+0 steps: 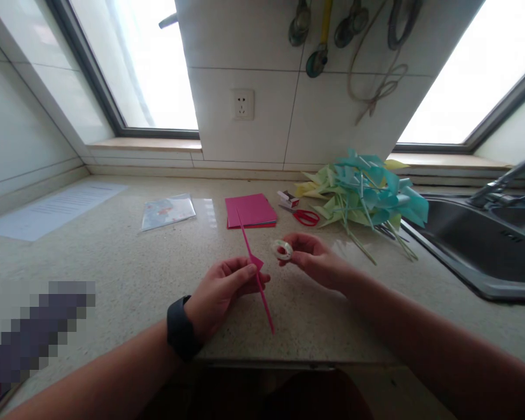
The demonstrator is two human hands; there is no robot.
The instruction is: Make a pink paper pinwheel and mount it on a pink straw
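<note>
The pink paper is held above the surface, well in from its near edge; it is seen nearly edge-on, slanting from eleven towards five o'clock, with a small flap at its middle. It is pinched there between the thumb and fingers of the left hand. A dark watch is worn on that wrist.

At two o'clock from the paper, just beside it but apart, the tape is gripped by the right hand — its ring pinched between thumb and fingers.

Farther out, at twelve o'clock, a pink stack is laid flat. Towards one o'clock a small box is seen, with red-handled scissors lying just beside it. At two o'clock turquoise, yellow and pale green paper shapes are heaped, thin sticks among them; beyond, at three, a sink is set in.

At ten o'clock a clear packet is placed — and past it a printed sheet.
</note>
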